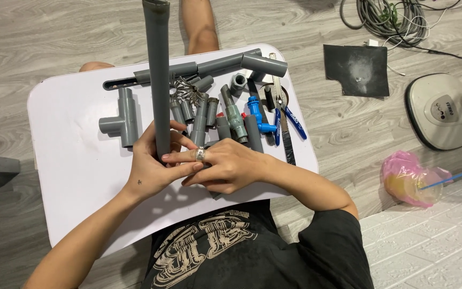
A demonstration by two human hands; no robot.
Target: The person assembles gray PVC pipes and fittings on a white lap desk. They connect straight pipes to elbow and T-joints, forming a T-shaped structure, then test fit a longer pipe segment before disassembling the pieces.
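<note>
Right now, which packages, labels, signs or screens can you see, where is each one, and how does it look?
Pink plastic bag: on the floor at the right, crumpled, translucent, with a yellow cup and a blue straw inside.
Label on the fan base: on the floor at the far right, small dark print on a rounded white base.
No signs or screens.

Long grey plastic pipe (158,75), plain round tube, stands roughly upright, open top end up toward the camera, lower end down at the white lap board (76,160) between both hands. Left hand (151,171) wraps its lower end from the left side. Right hand (225,166), ring on one finger, lies across just beside it, fingers touching the pipe's base; whatever is under that palm is hidden.
</note>
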